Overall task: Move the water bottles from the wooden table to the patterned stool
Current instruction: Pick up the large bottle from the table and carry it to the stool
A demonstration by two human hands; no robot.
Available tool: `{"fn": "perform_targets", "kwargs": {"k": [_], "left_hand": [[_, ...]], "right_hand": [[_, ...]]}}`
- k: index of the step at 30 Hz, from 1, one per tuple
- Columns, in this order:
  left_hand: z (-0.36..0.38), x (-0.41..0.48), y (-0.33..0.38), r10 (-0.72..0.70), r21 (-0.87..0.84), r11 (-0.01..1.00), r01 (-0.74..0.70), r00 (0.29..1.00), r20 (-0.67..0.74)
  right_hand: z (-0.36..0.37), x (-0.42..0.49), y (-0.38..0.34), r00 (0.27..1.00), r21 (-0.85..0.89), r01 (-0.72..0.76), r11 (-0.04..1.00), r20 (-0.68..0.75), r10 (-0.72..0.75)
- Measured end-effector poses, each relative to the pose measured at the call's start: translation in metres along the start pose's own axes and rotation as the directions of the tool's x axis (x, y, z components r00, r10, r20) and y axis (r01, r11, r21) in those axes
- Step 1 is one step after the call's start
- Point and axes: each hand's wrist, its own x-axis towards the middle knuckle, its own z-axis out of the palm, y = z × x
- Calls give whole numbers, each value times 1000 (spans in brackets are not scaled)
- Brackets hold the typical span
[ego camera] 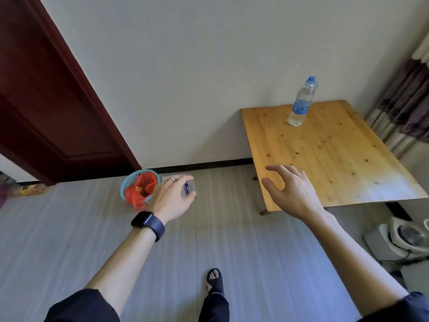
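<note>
Over by the wall, the left hand [173, 197] is wrapped around a water bottle [188, 188], fingers closed on it, and you can only see a bit of clear plastic and blue label poking out past the knuckles. It's up in the air above the floor, just beside a blue basket with a red bag [140, 190]. Second bottle [301, 102] is standing upright at the far end of the wooden table [325, 159], well apart from the right hand [289, 190], which hovers over the near table corner with fingers spread wide and nothing in it. Risk-wise, I'd say the carried one looks pinched mostly by fingertips, so a quick swing could let it slip and it'd drop to the floor or clip that basket. Reaching across for the far bottle while looking elsewhere could knock it over too, since it's tall and narrow. Also, no patterned stool anywhere in view, so can't tell where this is headed.
</note>
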Motion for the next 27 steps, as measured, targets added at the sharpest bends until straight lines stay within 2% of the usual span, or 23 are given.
{"fn": "perform_targets", "kwargs": {"k": [7, 15, 23, 27], "left_hand": [[3, 170, 3, 96, -42, 995, -92, 990, 105], [39, 333, 49, 259, -135, 963, -234, 942, 214], [83, 496, 91, 322, -85, 946, -312, 890, 323], [95, 572, 129, 352, -49, 929, -367, 834, 425]], "right_hand": [[24, 112, 9, 983, -20, -184, 983, 25, 184], [41, 222, 72, 928, 29, -373, 927, 18, 373], [75, 353, 156, 861, 149, -508, 849, 59, 505], [93, 418, 192, 785, 192, -619, 762, 122, 607]]}}
